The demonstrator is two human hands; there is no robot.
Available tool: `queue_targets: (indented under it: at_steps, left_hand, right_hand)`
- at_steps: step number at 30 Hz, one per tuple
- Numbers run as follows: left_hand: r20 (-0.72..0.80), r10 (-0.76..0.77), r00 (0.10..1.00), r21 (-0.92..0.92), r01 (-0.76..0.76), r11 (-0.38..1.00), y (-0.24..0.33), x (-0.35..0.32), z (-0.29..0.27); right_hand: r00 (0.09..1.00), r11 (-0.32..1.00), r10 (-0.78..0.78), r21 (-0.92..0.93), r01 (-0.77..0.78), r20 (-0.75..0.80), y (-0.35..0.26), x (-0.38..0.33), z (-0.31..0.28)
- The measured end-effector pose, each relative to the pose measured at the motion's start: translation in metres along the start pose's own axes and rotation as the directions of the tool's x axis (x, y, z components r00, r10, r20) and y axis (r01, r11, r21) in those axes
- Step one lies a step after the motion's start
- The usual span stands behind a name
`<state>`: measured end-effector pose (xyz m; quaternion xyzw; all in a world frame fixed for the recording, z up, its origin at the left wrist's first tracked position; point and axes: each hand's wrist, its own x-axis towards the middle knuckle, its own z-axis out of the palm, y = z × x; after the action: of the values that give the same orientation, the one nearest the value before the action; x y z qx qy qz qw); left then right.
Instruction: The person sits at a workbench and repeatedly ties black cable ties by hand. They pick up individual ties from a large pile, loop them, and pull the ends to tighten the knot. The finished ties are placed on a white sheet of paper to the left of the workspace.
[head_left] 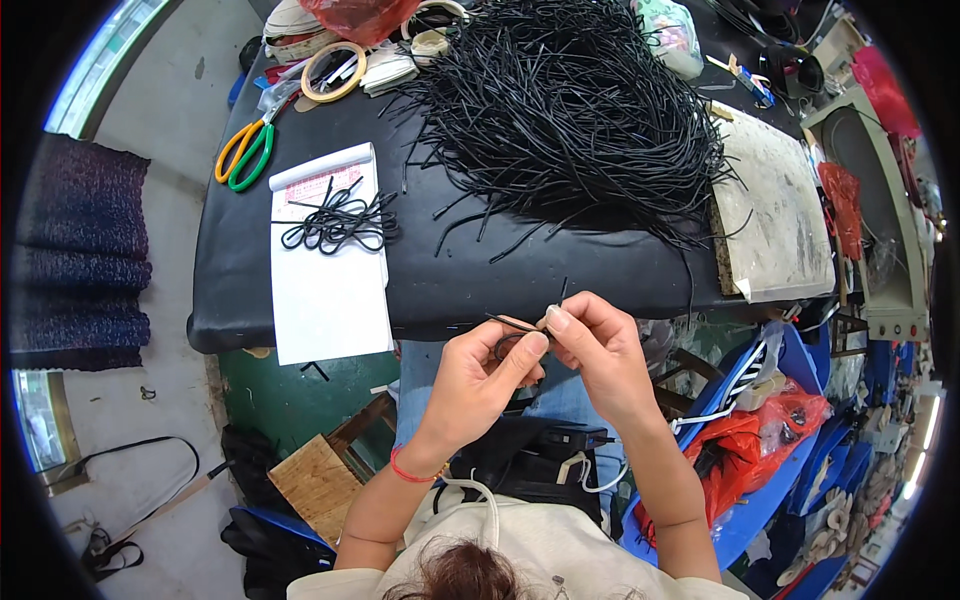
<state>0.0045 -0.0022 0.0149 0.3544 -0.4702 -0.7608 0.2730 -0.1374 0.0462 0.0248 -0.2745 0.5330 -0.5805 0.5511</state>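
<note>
Both of my hands are pinching one thin black cord (515, 324) just in front of the near edge of the table (230, 300). My left hand (478, 378) is closing its thumb and forefinger narrowly on the cord, with a small loop of it curling under my fingers, while my right hand (598, 350) is gripping the same cord right beside it, fingertips pressed together. Short ends of the cord are sticking out to the left and upward from between my fingers. I am wearing a red band (410, 473) on my left wrist.

On the black table ahead of me, a big heap of black cords (570, 110) is spreading across the middle. To its left, a white notepad (328, 270) is lying with its near end hanging over the table edge, and a small bundle of looped black cords (340, 222) is resting on it. Scissors with green and orange handles (245, 150) are lying farther left, near a roll of tape (333, 71). A pale, stained board (775, 220) is sitting at the right end of the table.
</note>
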Motion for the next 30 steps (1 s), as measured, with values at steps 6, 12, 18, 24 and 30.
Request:
queue_targets:
  at_steps: [6, 12, 18, 24, 30]
  left_hand:
    - [0.054, 0.711, 0.701, 0.839, -0.418, 0.348, -0.014, 0.007, 0.023]
    - [-0.089, 0.195, 0.977, 0.246, -0.168, 0.954, -0.007, 0.006, 0.009]
    - [0.052, 0.037, 0.998, -0.033, -0.035, 0.999, -0.006, 0.002, -0.008]
    - [0.108, -0.012, 0.994, -0.113, 0.025, 0.993, -0.007, 0.001, -0.017]
    - [0.004, -0.013, 1.000, -0.095, 0.013, 0.995, -0.006, 0.000, -0.013]
  right_hand:
    - [0.962, 0.983, -0.094, -0.176, 0.050, -0.255, 0.015, -0.003, 0.011]
    - [0.983, 0.971, 0.140, 0.210, -0.113, -0.117, 0.007, -0.004, -0.009]
    - [0.989, 0.991, 0.098, 0.103, -0.086, -0.114, 0.002, -0.009, -0.005]
    - [0.991, 0.991, 0.094, 0.102, -0.084, -0.099, 0.004, -0.008, -0.003]
    - [0.994, 0.997, 0.055, -0.044, -0.059, -0.098, 0.009, -0.007, -0.002]
